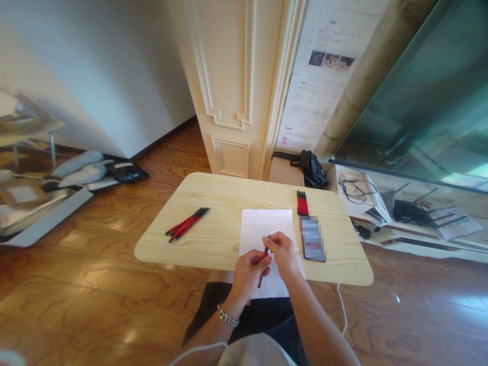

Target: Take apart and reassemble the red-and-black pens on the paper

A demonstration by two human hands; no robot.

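Note:
Over a sheet of white paper (263, 223), both my hands are closed on one red and black pen (261, 280). My left hand (249, 272) grips its red barrel, and the pen's dark lower end sticks out below the fingers. The fingertips of my right hand (281, 252) pinch the black upper end. On the left of the table, several red and black pens (187, 223) lie in a loose bunch. To the right of the paper, several more pens (302, 203) lie side by side in a row, just beyond a phone (313, 239).
The small light wood table (213, 190) has rounded corners. A white cable (342, 309) hangs beyond its front right edge. Behind it stand a cream panelled door (229, 91) and a black bag (313, 170). A low cabinet with a router (412, 212) is at the right.

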